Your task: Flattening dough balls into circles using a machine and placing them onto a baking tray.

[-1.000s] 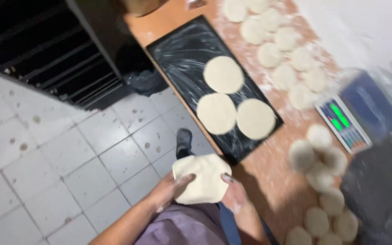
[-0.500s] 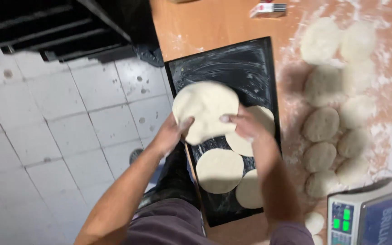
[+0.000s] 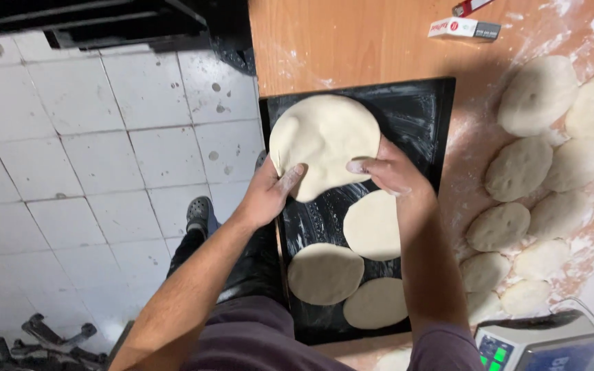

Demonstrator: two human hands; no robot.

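Observation:
A flat round disc of pale dough [image 3: 324,141] lies over the far left part of a black floured baking tray [image 3: 421,113]. My left hand [image 3: 269,189] grips its near left edge. My right hand [image 3: 386,168] holds its near right edge, fingers on top. Three more flattened dough discs lie on the tray nearer to me: one [image 3: 372,227] under my right wrist, one [image 3: 324,273] at the left and one [image 3: 376,302] at the near edge.
Several thicker dough rounds [image 3: 520,168] sit on the floured wooden table [image 3: 324,41] right of the tray. A digital scale [image 3: 541,343] stands at the near right. A small white box [image 3: 463,29] lies at the far edge. White tiled floor [image 3: 97,151] is on the left.
I carried the dough disc from in front of my body over the tray and lowered it onto the far left part. The view swung over the tray.

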